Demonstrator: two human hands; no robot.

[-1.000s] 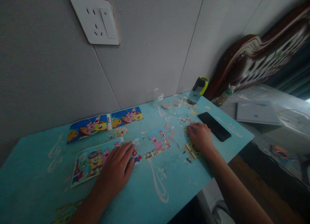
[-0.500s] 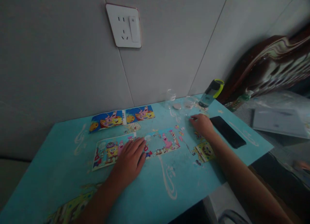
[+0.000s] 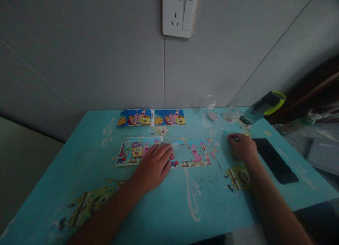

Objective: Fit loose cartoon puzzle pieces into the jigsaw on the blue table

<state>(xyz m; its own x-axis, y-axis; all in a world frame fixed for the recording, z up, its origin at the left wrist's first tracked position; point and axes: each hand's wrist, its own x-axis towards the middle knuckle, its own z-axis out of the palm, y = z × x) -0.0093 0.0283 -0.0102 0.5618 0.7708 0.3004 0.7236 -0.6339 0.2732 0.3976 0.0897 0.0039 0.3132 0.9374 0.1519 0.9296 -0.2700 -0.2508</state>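
My left hand [image 3: 155, 163] lies flat, fingers stretched out, on the seam between a finished cartoon picture card [image 3: 129, 154] and a partly filled jigsaw frame [image 3: 191, 154] on the turquoise table [image 3: 169, 202]. My right hand [image 3: 243, 146] rests to the right of the frame, fingers curled down and pinched on a small thing I cannot make out, among loose puzzle pieces [image 3: 212, 149]. A black phone [image 3: 275, 160] lies just right of that hand.
A blue cartoon strip [image 3: 151, 117] lies near the wall. Small clear cups and a lid [image 3: 213, 115] stand at the back right, beside a tipped bottle with a yellow-green cap [image 3: 263, 106]. A wall socket [image 3: 178, 12] is above. The table's right edge drops off past the phone.
The view has swung left, so everything sits further right in the picture. My right hand moved away from the table's cartoon print toward the back, near the cups. My left hand stayed on the puzzle.
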